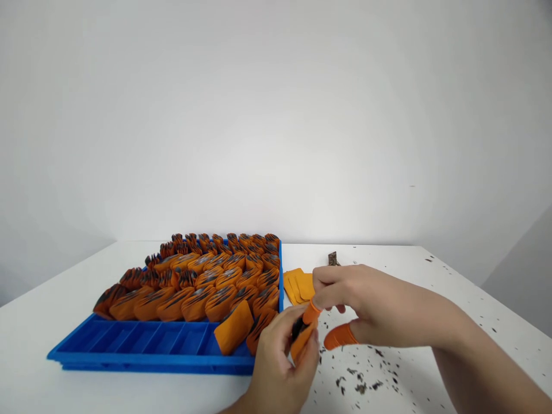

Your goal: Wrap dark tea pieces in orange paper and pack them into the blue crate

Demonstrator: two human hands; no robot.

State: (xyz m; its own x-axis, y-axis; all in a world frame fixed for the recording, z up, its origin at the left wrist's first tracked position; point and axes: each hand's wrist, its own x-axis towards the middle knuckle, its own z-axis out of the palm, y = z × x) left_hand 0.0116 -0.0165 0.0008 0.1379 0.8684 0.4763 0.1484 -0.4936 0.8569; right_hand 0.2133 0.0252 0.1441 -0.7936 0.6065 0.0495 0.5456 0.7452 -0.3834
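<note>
"How many of each?"

"One blue tray (159, 361) at nine o'clock from the held orange piece (302, 341). In its second row from the near edge I make out about eight orange bundles (196, 303) with dark edges; in the near row, one more beside a single tilted orange packet (234, 329). At twelve o'clock, at least three flat packets (296, 286) overlap on the white worktop (38, 339). One small brown object (332, 259) sits at one o'clock. The dark flakes (361, 388), thickest toward four, are too many to count."

"And the hands?"

"The left hand (276, 361) is curled, its grip closed around the orange piece, thumb on the near side. The right hand (366, 305) comes in from two o'clock, palm down, index finger bent to the piece's upper edge. Its grip is wide, thumb well apart. Two orange finger covers (340, 336), one on each of those digits."

"What's unclear?"

"Whether that index tip presses the piece or only overlaps it. The dark filling is mostly hidden by fingers. Far bundles blur together, and the right hand hides part of the packets."
</note>
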